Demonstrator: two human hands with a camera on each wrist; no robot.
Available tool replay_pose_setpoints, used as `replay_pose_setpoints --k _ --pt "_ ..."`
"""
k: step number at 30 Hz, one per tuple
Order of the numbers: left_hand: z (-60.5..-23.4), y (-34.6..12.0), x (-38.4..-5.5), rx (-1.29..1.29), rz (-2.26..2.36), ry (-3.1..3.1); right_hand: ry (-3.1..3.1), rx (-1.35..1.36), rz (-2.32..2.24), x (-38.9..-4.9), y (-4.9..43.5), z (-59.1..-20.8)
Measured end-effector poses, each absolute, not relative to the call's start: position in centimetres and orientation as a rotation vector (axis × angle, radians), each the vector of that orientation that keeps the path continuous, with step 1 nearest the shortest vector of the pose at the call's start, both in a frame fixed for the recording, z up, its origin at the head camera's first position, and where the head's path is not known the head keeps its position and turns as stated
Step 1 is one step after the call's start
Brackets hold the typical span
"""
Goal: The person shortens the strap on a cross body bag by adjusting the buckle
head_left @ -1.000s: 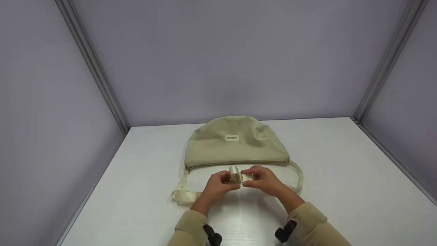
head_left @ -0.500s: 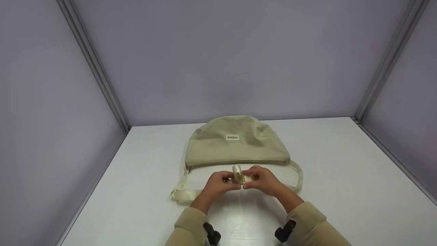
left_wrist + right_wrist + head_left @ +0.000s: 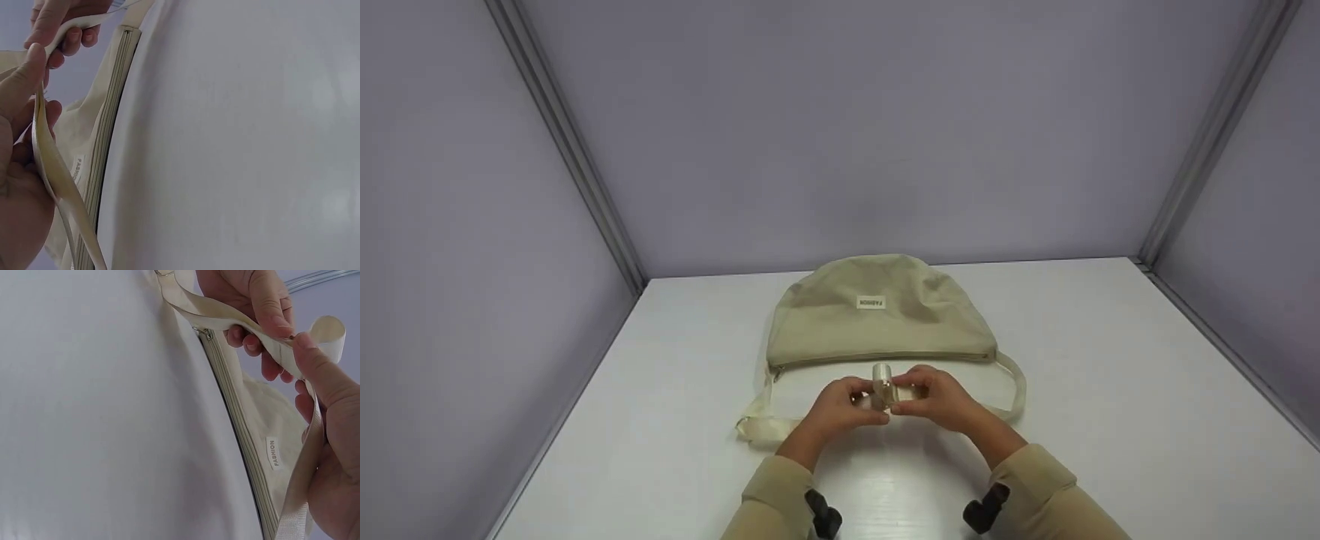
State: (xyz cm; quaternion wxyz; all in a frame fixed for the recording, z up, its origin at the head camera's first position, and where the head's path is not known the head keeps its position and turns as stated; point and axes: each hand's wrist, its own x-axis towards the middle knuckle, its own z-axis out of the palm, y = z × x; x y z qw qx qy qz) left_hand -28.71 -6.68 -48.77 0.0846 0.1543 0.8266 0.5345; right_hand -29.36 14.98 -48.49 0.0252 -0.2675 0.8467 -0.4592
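Note:
A cream handbag (image 3: pixel 825 330) lies flat on the table, its "FASHION" label (image 3: pixel 871 302) upside down in the head view and its zipper (image 3: pixel 233 402) toward the person. In front of it, the left hand (image 3: pixel 838 406) and right hand (image 3: pixel 936 397) hold the bag's cream strap (image 3: pixel 202 309) between thumbs and fingers. Their fingertips nearly meet. Between them a short loop of the strap (image 3: pixel 882 373) stands up, and it shows as a curl in the right wrist view. Whatever lies under the fingertips is hidden.
The white table (image 3: pixel 675 360) extends to both sides of the bag. Pale panels with metal corner posts (image 3: pixel 574 157) enclose it at the back and sides. A slack part of the strap with a ring (image 3: pixel 742 429) lies left of the left hand.
The strap loop between the hands has turned and narrowed, shifting slightly right. The left thumb has dropped a little. Bag and forearms stay almost in place.

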Motion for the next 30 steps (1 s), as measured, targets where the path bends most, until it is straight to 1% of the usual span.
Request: replay_pose_setpoints --k 6,17,30 --pt "-48.7 -6.5 -28.6 0.5 1.527 2.56 2.628 -0.834 -1.412 -29.4 14.9 -48.5" --pt "-48.5 -6.7 -28.8 0.675 1.502 2.593 2.645 -0.814 -1.419 -29.5 14.7 -48.5" --pt "-48.1 -7.3 -28.8 0.632 1.472 2.632 2.655 -0.771 -1.411 -29.6 15.0 -48.8"
